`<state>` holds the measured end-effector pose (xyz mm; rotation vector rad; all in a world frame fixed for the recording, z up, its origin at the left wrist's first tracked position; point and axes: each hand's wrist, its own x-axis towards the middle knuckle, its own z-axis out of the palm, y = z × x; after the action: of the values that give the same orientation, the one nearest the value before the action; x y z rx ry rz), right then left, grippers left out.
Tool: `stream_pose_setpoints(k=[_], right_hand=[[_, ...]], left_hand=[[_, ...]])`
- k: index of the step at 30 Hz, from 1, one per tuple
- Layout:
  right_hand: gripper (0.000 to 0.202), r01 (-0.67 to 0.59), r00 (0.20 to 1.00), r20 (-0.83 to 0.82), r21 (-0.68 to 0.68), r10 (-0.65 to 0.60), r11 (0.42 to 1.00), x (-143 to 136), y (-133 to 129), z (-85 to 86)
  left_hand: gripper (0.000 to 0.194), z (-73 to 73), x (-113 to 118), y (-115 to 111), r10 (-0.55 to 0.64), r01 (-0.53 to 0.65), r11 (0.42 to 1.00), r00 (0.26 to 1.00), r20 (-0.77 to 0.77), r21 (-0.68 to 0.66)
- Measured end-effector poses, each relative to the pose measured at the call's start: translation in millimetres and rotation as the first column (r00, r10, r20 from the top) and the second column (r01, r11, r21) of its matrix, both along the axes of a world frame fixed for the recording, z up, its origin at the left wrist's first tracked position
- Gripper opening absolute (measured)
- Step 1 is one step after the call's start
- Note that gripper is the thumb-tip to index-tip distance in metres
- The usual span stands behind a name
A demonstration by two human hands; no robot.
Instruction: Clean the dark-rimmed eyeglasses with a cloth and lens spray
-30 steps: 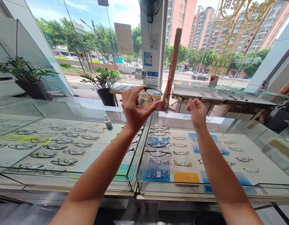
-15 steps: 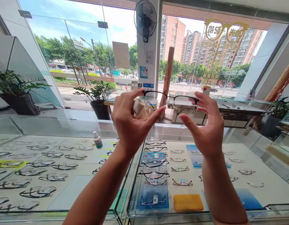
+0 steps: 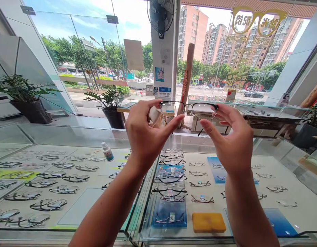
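Note:
A pair of eyeglasses (image 3: pixel 188 105) with dark upper rims and clear lenses is held up above the glass counter, in front of the window. My left hand (image 3: pixel 150 125) grips the left end of its frame with closed fingers, and a crumpled pale cloth (image 3: pixel 155 116) is tucked in the same palm. At the other end, my right hand (image 3: pixel 227 132) pinches the corner of the frame near the hinge, thumb apart below. One dark temple tip shows under the right lens.
Glass display cases (image 3: pixel 96 236) with rows of eyeglasses (image 3: pixel 49 204) lie below my arms. A small white bottle (image 3: pixel 107 152) stands on the left case. A yellow case (image 3: pixel 208 222) sits at the front. Potted plants (image 3: pixel 113 106) and a wall fan (image 3: pixel 161 17) are beyond.
The eyeglasses have tilted, so their lenses look flatter and a temple tip hangs lower. Both hands keep their hold, and the view has shifted slightly.

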<state>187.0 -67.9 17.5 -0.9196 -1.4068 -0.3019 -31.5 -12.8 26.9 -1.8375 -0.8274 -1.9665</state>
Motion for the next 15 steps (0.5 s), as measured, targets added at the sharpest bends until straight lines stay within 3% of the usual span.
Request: stream_pose_setpoints(k=[6,15], right_hand=[[0.063,0.106,0.994,0.027,-0.05,-0.104,0.993,0.9,1.5,3.1],[0.062,0.122,0.99,0.074,-0.047,-0.119,0.991,6.9,2.2,2.5]], left_hand=[[0.054,4.9,-8.6,-0.3,-0.044,0.036,0.991,0.997,-0.062,-0.127],[0.05,10.1,-15.4,-1.3,-0.158,0.145,0.97,0.986,-0.055,-0.195]])
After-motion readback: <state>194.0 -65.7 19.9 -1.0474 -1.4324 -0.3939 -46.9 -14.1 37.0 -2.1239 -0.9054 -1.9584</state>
